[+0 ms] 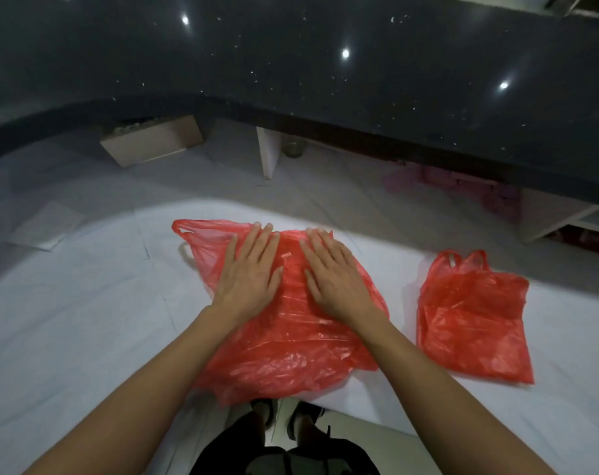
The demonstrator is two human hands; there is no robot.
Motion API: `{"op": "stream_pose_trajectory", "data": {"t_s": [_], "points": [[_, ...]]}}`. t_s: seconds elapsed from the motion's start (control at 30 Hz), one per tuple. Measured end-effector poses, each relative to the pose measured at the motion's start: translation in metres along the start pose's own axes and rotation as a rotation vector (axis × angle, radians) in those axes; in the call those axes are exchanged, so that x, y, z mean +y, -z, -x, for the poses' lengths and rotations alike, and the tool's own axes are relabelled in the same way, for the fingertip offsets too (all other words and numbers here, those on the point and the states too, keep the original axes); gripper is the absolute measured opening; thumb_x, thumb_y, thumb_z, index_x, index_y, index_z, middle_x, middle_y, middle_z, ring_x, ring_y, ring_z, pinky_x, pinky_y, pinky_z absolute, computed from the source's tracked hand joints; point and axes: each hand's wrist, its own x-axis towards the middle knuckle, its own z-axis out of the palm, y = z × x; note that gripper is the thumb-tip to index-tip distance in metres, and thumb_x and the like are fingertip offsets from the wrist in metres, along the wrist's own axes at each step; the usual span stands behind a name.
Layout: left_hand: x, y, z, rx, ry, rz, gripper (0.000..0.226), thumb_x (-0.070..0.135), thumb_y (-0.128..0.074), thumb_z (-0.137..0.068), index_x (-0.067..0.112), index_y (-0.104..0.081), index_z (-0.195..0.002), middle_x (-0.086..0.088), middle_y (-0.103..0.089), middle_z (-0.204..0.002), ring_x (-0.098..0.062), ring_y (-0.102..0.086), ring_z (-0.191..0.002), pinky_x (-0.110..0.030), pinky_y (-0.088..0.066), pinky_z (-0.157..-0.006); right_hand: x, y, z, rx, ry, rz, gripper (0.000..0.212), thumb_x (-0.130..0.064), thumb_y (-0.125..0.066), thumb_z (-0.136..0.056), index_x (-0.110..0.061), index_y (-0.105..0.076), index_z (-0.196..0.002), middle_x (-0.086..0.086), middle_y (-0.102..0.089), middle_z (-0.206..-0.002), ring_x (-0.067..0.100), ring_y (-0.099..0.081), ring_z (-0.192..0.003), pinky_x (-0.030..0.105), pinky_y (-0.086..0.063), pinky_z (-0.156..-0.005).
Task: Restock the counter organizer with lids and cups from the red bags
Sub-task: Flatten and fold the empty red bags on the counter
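Note:
A large red plastic bag lies flat on the white surface in front of me, its handles pointing to the upper left. My left hand and my right hand both rest palm-down on its upper part, fingers straight and spread. A second, smaller red bag lies flattened to the right, handles at the top, untouched. Both bags look empty. No lids, cups or organizer are in view.
A dark speckled counter curves across the top. Under it stand a cardboard box, a white panel, a glass jar and pink things. My feet show at the surface's near edge.

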Motion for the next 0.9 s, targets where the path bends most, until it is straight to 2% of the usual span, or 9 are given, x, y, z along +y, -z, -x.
{"op": "stream_pose_trajectory", "data": {"t_s": [0.1, 0.17, 0.27, 0.47, 0.6, 0.7, 0.8, 0.9], "points": [[-0.018, -0.022, -0.005, -0.182, 0.038, -0.042, 0.072, 0.057, -0.013, -0.101, 0.020, -0.005, -0.161, -0.005, -0.001, -0.169, -0.022, 0.009, -0.155, -0.057, 0.001, -0.123, 0.012, -0.016, 0.000, -0.210, -0.064, 0.061, 0.060, -0.044, -0.027, -0.106, -0.014, -0.027, -0.158, 0.006, -0.013, -0.167, 0.023, -0.005, -0.155, 0.048, -0.015, -0.124], [-0.028, -0.031, -0.006, -0.211, 0.044, 0.004, 0.073, 0.064, -0.008, -0.100, 0.025, 0.007, -0.160, -0.002, 0.009, -0.168, -0.020, 0.018, -0.153, -0.054, 0.009, -0.122, 0.024, -0.019, -0.001, -0.240, -0.083, 0.068, 0.063, -0.049, -0.020, -0.106, -0.015, -0.024, -0.159, 0.005, -0.010, -0.168, 0.021, -0.003, -0.155, 0.044, -0.006, -0.125], [-0.042, -0.039, -0.007, -0.235, 0.062, 0.059, 0.076, 0.070, -0.007, -0.098, 0.029, 0.014, -0.159, 0.001, 0.015, -0.167, -0.016, 0.022, -0.152, -0.054, 0.009, -0.122, 0.043, -0.017, -0.006, -0.258, -0.096, 0.066, 0.062, -0.050, -0.016, -0.107, -0.017, -0.019, -0.160, 0.001, -0.004, -0.168, 0.019, 0.003, -0.155, 0.041, -0.002, -0.125], [-0.062, -0.047, -0.021, -0.239, 0.039, 0.047, 0.078, 0.072, -0.011, -0.098, 0.030, 0.015, -0.158, 0.002, 0.017, -0.167, -0.015, 0.025, -0.151, -0.056, 0.008, -0.122, 0.085, -0.012, -0.015, -0.224, -0.183, 0.115, 0.057, -0.048, -0.021, -0.106, -0.023, -0.030, -0.157, 0.003, -0.020, -0.166, 0.026, -0.010, -0.154, 0.048, -0.017, -0.121], [-0.066, -0.049, -0.035, -0.241, 0.008, 0.049, 0.079, 0.073, -0.011, -0.097, 0.030, 0.017, -0.158, 0.000, 0.021, -0.166, -0.017, 0.028, -0.150, -0.058, 0.011, -0.121, 0.089, -0.008, -0.018, -0.189, -0.246, 0.134, 0.052, -0.047, -0.028, -0.106, -0.028, -0.036, -0.154, 0.007, -0.022, -0.165, 0.030, -0.014, -0.153, 0.049, -0.022, -0.117], [-0.069, -0.050, -0.048, -0.244, -0.014, 0.032, 0.080, 0.074, -0.010, -0.096, 0.030, 0.015, -0.158, -0.001, 0.022, -0.166, -0.019, 0.028, -0.150, -0.060, 0.010, -0.120, 0.074, -0.001, -0.017, -0.122, -0.298, 0.117, 0.051, -0.041, -0.035, -0.105, -0.024, -0.037, -0.153, 0.010, -0.021, -0.165, 0.031, -0.016, -0.152, 0.051, -0.024, -0.118], [-0.074, -0.049, -0.063, -0.242, -0.052, 0.021, 0.082, 0.075, -0.009, -0.095, 0.029, 0.008, -0.160, -0.001, 0.015, -0.168, -0.020, 0.023, -0.152, -0.061, 0.007, -0.120, 0.046, 0.012, -0.010, -0.029, -0.301, 0.083, 0.054, -0.036, -0.040, -0.103, -0.020, -0.036, -0.154, 0.010, -0.017, -0.166, 0.028, -0.011, -0.154, 0.051, -0.018, -0.122], [-0.076, -0.042, -0.076, -0.229, -0.110, 0.015, 0.084, 0.076, -0.009, -0.094, 0.027, -0.003, -0.161, -0.003, 0.003, -0.169, -0.021, 0.016, -0.154, -0.063, 0.001, -0.120, 0.021, 0.017, 0.008, -0.011, -0.208, 0.133, 0.055, -0.036, -0.044, -0.102, -0.019, -0.038, -0.154, 0.010, -0.015, -0.167, 0.027, -0.007, -0.155, 0.051, -0.013, -0.123]]}}
